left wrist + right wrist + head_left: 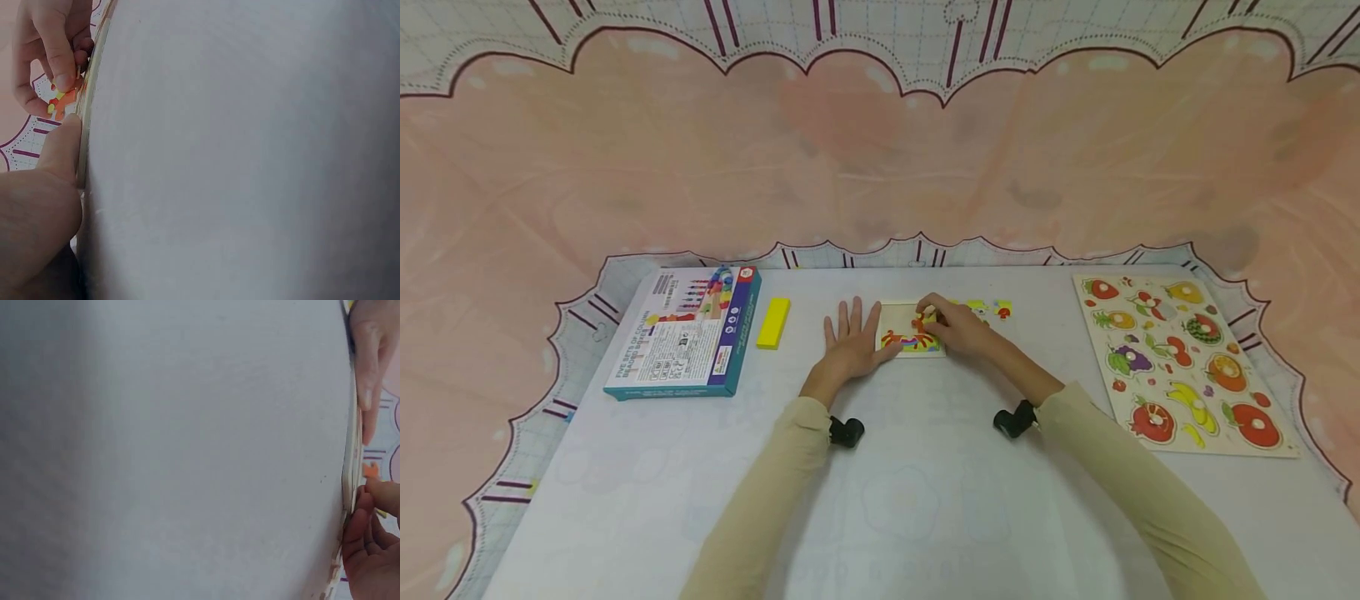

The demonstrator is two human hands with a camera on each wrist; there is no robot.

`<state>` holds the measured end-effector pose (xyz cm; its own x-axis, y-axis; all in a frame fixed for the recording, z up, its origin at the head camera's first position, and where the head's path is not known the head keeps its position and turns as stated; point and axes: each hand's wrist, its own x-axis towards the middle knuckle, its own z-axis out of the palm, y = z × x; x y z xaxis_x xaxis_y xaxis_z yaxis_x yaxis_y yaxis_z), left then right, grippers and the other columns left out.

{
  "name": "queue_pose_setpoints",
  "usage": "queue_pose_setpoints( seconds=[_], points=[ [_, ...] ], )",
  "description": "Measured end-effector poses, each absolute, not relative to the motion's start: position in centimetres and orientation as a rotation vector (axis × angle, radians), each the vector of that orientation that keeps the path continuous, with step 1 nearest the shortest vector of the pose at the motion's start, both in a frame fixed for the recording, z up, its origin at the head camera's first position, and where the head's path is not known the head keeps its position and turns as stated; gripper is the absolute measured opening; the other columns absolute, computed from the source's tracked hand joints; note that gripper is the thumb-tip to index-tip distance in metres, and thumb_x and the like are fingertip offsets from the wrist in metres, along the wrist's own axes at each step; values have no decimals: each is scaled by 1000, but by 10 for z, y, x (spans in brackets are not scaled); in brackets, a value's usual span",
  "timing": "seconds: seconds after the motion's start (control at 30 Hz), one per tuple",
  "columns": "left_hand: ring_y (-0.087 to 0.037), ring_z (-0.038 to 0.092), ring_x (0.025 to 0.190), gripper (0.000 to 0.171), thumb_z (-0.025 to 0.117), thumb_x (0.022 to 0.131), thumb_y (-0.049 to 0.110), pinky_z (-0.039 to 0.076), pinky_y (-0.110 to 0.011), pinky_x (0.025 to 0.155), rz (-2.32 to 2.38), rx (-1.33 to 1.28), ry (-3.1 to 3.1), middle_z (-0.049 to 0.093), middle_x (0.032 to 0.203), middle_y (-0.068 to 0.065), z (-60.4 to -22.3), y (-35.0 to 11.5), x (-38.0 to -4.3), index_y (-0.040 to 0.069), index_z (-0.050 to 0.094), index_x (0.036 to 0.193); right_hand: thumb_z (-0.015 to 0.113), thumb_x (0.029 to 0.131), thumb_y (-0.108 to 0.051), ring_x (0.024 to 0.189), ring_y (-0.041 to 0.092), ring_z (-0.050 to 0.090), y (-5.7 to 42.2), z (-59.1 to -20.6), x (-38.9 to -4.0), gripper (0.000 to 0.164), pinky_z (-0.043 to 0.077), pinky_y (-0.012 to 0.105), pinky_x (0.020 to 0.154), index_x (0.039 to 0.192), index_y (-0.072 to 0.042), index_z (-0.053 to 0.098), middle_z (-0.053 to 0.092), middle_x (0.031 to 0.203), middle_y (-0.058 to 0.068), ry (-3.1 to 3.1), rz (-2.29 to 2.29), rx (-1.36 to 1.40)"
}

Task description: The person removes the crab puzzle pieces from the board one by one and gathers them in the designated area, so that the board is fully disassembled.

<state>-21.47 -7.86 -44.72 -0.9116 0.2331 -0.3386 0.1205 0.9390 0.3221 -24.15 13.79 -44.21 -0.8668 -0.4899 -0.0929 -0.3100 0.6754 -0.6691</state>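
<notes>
A small jigsaw puzzle board (892,315) with a pale tray lies near the far side of the white table. Its lower part holds colourful pieces with an orange animal picture. My left hand (847,346) lies at the board's left side, fingers straight and spread, its thumb resting on the near left edge. Over the board's right part, my right hand (958,327) pinches a puzzle piece (62,103) coloured orange and yellow between thumb and fingers. The piece stands tilted in the left wrist view. Several loose puzzle pieces (1003,309) lie beyond the right hand, partly hidden by it.
On the left lie a boxed bead set (677,333) and a yellow rectangular block (773,323). A large fruit puzzle board (1165,367) lies on the right. A patterned cloth with a scalloped border hangs behind the table (895,500).
</notes>
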Motion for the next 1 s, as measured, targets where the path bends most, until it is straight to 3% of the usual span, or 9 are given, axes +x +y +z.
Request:
queue_pose_setpoints(
  seconds=[0.33,0.67,1.0],
  points=[
    [-35,-20,150,87,41,95,63,-11,-59,119,452,259,2707,-16,163,-14,-446,-79,-214,20,-1,158,56,99,-20,82,22,50,176,-435,-240,31,44,26,68,128,-12,51,56,92,11,2590,-1191,-384],
    [-34,-21,150,91,42,92,67,-13,-58,118,465,244,2705,-17,163,-13,-448,-81,-214,22,-2,157,56,98,-14,85,22,47,236,-438,-235,29,39,31,74,124,-2,56,56,94,14,2650,-1081,-404],
    [-34,-21,150,95,45,90,69,-13,-58,118,470,247,2709,-17,163,-13,-449,-80,-213,22,-2,158,57,97,-11,88,23,48,251,-442,-229,27,40,29,74,121,1,59,57,101,15,2679,-996,-397]
  ],
)
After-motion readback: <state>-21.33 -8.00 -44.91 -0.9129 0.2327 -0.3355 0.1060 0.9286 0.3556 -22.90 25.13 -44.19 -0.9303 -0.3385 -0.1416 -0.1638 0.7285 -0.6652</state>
